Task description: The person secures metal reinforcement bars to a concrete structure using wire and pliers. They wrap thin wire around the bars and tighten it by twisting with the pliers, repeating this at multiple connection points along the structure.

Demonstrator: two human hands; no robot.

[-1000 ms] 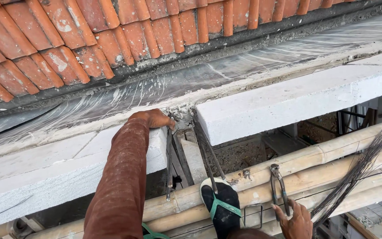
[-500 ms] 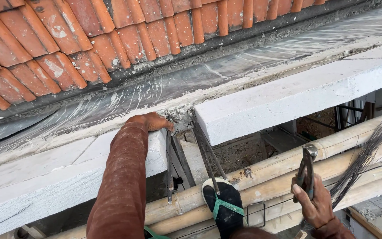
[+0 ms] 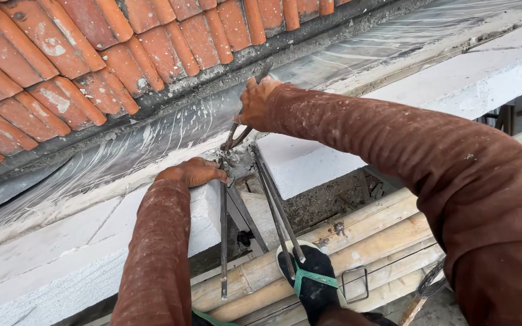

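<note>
2 hands [image 3: 191,173] [image 3: 255,101] work pincers [image 3: 237,134] on steel bars [image 3: 223,241].

The right hand [image 3: 255,101] grips what look like pincers [image 3: 237,136] beside the left hand [image 3: 191,173].

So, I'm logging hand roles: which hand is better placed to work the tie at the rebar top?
Probably the right hand: it holds the pincers at the rebar junction. The left hand only steadies the bars against the white block.
</note>
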